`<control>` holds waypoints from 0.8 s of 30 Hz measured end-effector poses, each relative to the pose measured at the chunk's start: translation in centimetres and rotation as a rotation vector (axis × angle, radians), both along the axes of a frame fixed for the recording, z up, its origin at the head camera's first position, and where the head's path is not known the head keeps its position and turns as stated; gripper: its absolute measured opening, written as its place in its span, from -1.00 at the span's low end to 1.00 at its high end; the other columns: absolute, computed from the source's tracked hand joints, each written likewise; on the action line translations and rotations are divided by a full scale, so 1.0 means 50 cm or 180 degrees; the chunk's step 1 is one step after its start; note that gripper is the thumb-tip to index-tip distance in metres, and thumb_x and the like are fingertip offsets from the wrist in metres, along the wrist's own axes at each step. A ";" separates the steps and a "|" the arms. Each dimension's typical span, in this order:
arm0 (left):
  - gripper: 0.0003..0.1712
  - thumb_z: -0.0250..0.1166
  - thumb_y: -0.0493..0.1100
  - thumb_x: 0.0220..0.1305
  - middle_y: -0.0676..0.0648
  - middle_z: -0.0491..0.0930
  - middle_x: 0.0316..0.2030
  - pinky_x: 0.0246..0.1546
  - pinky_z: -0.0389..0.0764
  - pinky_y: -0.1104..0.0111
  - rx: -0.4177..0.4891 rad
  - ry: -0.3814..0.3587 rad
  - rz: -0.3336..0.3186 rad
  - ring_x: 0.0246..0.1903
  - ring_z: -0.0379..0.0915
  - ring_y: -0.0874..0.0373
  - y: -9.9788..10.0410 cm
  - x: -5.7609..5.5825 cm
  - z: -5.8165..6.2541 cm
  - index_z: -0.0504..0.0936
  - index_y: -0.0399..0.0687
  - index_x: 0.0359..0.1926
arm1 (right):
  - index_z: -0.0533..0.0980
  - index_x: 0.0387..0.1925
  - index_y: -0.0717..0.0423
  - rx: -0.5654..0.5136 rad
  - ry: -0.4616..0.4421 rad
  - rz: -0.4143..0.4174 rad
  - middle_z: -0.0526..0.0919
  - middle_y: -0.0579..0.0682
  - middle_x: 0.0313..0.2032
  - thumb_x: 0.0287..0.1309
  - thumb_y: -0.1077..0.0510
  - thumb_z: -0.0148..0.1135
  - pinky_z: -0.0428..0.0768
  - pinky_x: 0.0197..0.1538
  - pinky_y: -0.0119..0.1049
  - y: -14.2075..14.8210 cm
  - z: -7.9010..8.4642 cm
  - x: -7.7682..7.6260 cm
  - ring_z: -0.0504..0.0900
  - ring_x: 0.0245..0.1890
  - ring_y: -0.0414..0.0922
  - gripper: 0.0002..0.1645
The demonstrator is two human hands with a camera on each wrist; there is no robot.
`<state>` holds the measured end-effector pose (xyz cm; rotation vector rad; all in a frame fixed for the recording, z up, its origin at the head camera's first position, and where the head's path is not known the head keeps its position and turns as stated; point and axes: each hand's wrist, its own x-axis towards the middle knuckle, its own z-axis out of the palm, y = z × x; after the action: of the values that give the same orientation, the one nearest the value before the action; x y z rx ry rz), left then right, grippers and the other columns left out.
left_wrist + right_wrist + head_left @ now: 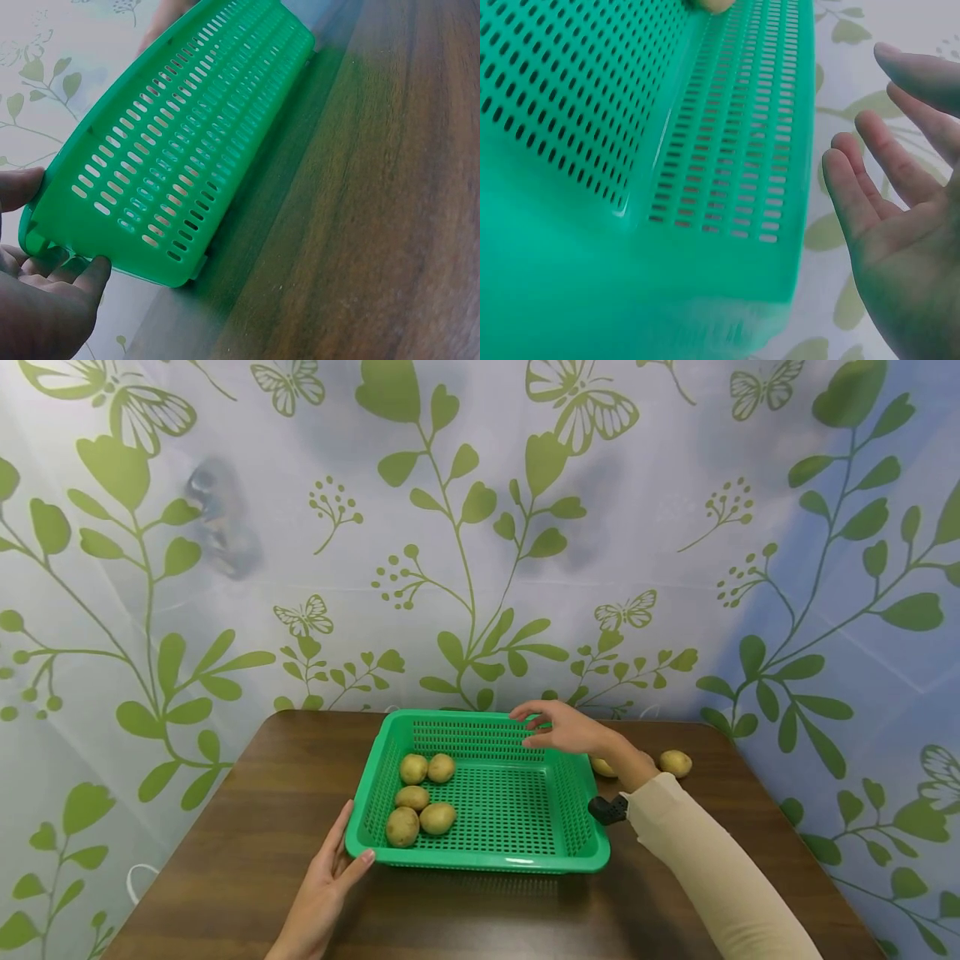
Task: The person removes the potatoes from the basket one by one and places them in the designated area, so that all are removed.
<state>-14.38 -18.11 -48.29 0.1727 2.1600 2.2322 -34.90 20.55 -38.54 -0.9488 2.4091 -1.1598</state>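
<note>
A green plastic basket (487,862) with slotted walls sits on the wooden table. Several potatoes (402,827) lie at its left side, on the perforated bottom. My left hand (322,885) grips the basket's near left corner; in the left wrist view the thumb is at the rim and the fingers (94,279) are below it. Over the basket's far right part, my right hand (567,728) hovers with nothing in it. The right wrist view shows its fingers (889,154) spread and relaxed, beside the basket's wall (727,150).
To the right of the basket, a potato (676,764) lies on the table (247,827), and another potato (602,767) is partly hidden behind my right forearm. A curtain (480,527) with green leaves and butterflies hangs behind the table's far edge.
</note>
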 end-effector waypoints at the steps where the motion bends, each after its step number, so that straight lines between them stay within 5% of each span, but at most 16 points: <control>1: -0.06 0.21 -0.19 0.56 -0.16 -0.21 0.63 0.18 0.30 0.63 0.0007 0.0009 -0.0005 0.56 -0.25 -0.17 0.000 0.000 -0.001 -0.18 0.18 0.69 | 0.42 0.40 0.19 -0.0007 -0.0026 0.0000 0.40 0.21 0.37 0.43 0.20 0.30 0.49 0.29 0.00 -0.006 0.000 0.001 0.45 0.30 0.23 -0.42; 24: -0.06 0.22 -0.20 0.55 -0.19 -0.22 0.62 0.18 0.28 0.63 -0.0038 0.0091 0.0001 0.55 -0.27 -0.21 -0.001 -0.002 -0.004 -0.17 0.12 0.69 | 0.46 0.38 0.10 -0.0023 -0.0112 0.0303 0.47 0.05 0.31 0.38 0.21 0.35 0.52 0.26 -0.16 -0.137 -0.022 -0.004 0.45 0.29 0.22 -0.42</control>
<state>-14.48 -18.18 -48.50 0.2050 2.1872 2.2301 -35.11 13.71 -39.64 -1.0246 2.3073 -1.1422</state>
